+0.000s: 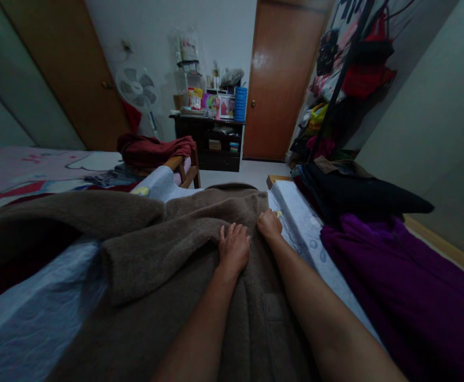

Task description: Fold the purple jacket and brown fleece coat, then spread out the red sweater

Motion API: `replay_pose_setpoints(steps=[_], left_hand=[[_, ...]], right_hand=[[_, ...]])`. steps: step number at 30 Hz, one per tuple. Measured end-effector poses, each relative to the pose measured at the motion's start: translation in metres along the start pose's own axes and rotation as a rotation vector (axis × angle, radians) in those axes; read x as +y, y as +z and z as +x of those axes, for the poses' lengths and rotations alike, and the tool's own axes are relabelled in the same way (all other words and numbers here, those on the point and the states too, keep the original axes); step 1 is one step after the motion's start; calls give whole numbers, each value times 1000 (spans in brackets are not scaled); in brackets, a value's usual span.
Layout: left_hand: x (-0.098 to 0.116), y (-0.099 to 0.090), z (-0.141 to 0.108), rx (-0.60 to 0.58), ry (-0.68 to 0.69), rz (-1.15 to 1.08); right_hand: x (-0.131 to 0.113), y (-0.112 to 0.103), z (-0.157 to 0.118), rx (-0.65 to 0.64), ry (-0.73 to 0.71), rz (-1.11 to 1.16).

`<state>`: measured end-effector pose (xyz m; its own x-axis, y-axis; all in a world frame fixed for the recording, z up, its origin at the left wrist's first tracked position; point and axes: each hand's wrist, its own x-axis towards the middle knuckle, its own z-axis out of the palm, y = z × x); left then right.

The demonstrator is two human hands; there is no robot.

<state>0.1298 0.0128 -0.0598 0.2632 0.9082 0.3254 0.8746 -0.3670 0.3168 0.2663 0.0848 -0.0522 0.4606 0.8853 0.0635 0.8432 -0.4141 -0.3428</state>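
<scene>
A brown fleecy coat lies spread over the bed, one sleeve folded across its front and another stretching off to the left. Flat on the coat near its middle rests my left hand, fingers slightly apart. My right hand is closed at the coat's right edge, fingers curled round the fabric there. Beneath the coat shows a light blue patterned sheet.
To the right lie a purple garment and a stack of dark folded clothes. Red cloth hangs over a wooden chair at the left. Farther back stand a fan, a dark shelf and a door.
</scene>
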Motion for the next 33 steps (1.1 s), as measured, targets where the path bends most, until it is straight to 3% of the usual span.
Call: replay_pose_setpoints(steps=[11, 18, 21, 24, 27, 30, 33], left_hand=[[4, -2, 1, -16, 21, -4], [5, -2, -1, -24, 41, -1], [6, -3, -2, -27, 38, 11], [8, -6, -2, -22, 35, 32], [10, -9, -1, -27, 25, 53], [11, -12, 1, -46, 17, 63], [12, -12, 2, -59, 13, 76]], right_hand=[[6, 5, 7, 2, -109, -34], [13, 7, 6, 17, -103, -46], [9, 3, 7, 97, -119, -65], [1, 2, 12, 171, -267, -55], [-4, 9, 21, 40, -392, -48], [-6, 18, 32, -82, -375, -47], [-5, 23, 46, -110, -350, -28]])
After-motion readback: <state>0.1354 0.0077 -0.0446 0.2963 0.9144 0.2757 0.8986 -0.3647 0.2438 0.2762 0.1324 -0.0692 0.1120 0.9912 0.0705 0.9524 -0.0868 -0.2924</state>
